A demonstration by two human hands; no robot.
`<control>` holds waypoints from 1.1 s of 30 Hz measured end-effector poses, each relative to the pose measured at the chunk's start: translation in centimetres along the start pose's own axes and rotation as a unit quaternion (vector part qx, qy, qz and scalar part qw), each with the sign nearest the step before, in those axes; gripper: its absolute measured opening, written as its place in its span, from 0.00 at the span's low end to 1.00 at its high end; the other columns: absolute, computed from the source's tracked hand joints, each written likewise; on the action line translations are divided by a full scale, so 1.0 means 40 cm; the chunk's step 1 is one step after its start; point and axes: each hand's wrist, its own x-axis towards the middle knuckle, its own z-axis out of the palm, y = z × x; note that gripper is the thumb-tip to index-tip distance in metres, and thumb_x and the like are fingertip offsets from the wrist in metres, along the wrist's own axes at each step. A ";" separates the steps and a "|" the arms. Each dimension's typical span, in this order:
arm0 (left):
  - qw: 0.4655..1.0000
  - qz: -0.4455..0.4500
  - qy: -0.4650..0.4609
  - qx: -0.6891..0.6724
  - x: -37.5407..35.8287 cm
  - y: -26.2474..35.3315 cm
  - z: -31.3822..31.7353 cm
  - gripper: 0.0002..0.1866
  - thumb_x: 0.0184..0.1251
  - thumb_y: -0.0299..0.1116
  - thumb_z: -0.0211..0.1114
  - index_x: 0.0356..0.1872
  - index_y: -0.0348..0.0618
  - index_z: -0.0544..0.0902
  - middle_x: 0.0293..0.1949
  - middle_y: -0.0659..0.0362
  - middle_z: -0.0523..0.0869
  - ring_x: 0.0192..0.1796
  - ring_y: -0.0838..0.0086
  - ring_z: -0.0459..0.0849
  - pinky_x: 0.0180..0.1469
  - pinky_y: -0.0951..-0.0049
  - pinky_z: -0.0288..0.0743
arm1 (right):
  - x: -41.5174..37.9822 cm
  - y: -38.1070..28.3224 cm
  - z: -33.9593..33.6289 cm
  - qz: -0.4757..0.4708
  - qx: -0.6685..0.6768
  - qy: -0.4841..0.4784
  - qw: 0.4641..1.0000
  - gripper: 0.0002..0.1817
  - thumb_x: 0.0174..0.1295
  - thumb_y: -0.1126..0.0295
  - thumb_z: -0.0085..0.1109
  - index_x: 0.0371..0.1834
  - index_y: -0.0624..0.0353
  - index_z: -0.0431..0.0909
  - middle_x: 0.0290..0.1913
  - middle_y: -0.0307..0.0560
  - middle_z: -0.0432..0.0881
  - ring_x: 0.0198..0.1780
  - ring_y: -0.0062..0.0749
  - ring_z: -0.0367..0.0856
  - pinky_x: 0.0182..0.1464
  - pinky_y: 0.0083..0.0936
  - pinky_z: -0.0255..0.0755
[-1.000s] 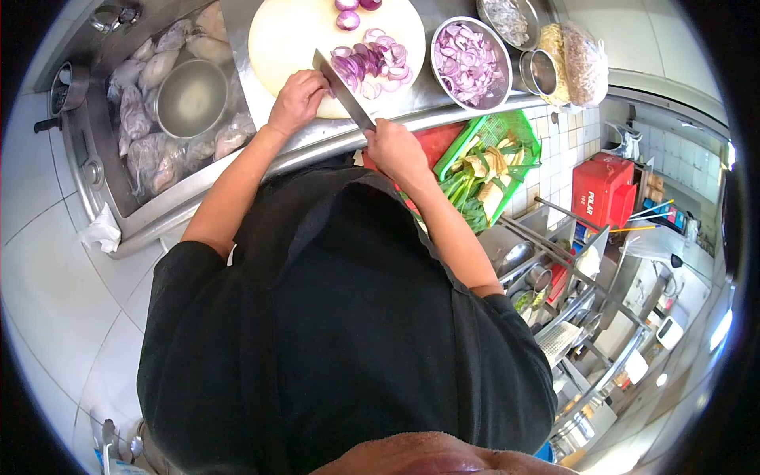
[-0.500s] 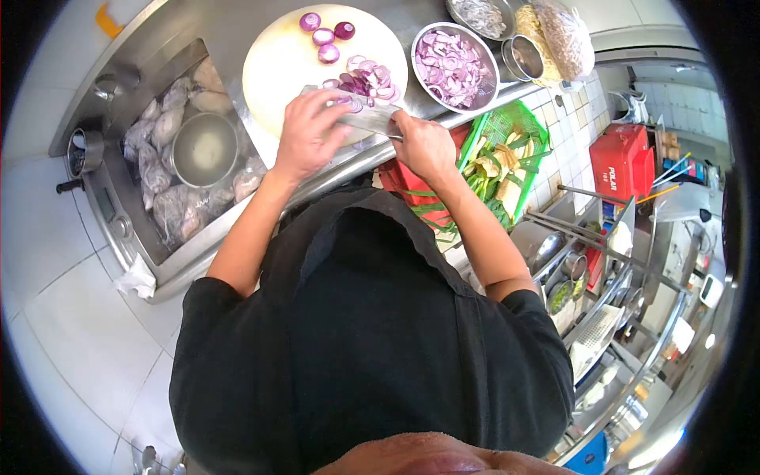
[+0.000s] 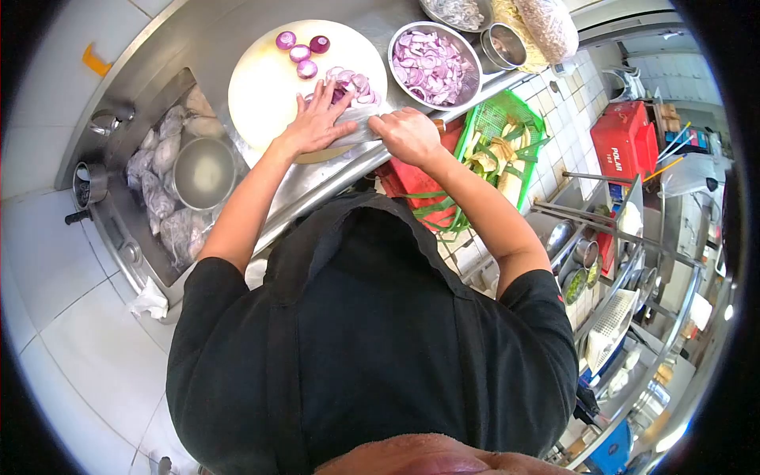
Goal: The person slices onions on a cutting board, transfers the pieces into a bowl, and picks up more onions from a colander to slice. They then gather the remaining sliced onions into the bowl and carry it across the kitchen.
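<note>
My right hand [image 3: 408, 136] is closed round the handle of a wide-bladed knife [image 3: 356, 127], whose blade lies low over the near right part of a round white cutting board [image 3: 257, 87]. Beside the blade my left hand [image 3: 317, 125] has its fingers spread, the fingertips at sliced purple onion [image 3: 362, 87] on the board. Several onion pieces [image 3: 300, 53] sit at the board's far side. A steel bowl of sliced onion [image 3: 431, 65] stands right of the board.
Left is a sink [image 3: 178, 261] with bagged items and a round bowl [image 3: 203, 162]. Smaller steel bowls [image 3: 505, 46] and a filled bag [image 3: 546, 28] stand at the back right. Below the counter edge is a green basket [image 3: 532, 119] with leafy scraps.
My left hand has come down from above the blade onto the onion slices with fingers spread. The knife blade has lowered and turned flatter. The whole view has shifted slightly.
</note>
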 end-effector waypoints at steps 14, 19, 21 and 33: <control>0.864 -0.088 0.290 -0.403 -0.032 -0.123 0.083 0.34 0.80 0.48 0.61 0.76 0.33 0.70 0.76 0.42 0.73 0.79 0.43 0.68 0.81 0.49 0.57 | -0.169 0.058 -0.089 0.308 0.165 0.002 0.937 0.10 0.61 0.65 0.68 0.42 0.58 0.85 0.32 0.58 0.87 0.37 0.57 0.88 0.42 0.47 0.80; 0.953 -0.137 0.268 -0.030 -0.056 0.014 0.117 0.69 0.43 0.66 0.83 0.81 0.34 0.59 0.78 0.29 0.61 0.82 0.34 0.57 0.80 0.32 0.49 | -0.230 0.084 0.036 0.460 0.319 0.003 0.829 0.12 0.66 0.64 0.70 0.38 0.64 0.85 0.28 0.54 0.85 0.27 0.43 0.84 0.35 0.40 0.76; 0.958 -0.160 0.237 0.030 -0.042 0.044 0.117 0.72 0.42 0.68 0.82 0.83 0.35 0.55 0.80 0.29 0.56 0.82 0.32 0.55 0.79 0.27 0.46 | -0.245 0.083 0.070 0.497 0.423 0.005 0.757 0.12 0.69 0.65 0.68 0.38 0.65 0.84 0.25 0.47 0.83 0.24 0.33 0.81 0.31 0.35 0.75; 0.949 -0.121 0.292 0.026 0.021 0.065 0.091 0.65 0.38 0.71 0.82 0.79 0.48 0.69 0.75 0.35 0.65 0.77 0.42 0.64 0.70 0.17 0.52 | -0.177 -0.072 0.117 0.472 0.664 -0.054 0.577 0.08 0.74 0.68 0.62 0.43 0.61 0.76 0.22 0.37 0.75 0.18 0.24 0.74 0.22 0.28 0.71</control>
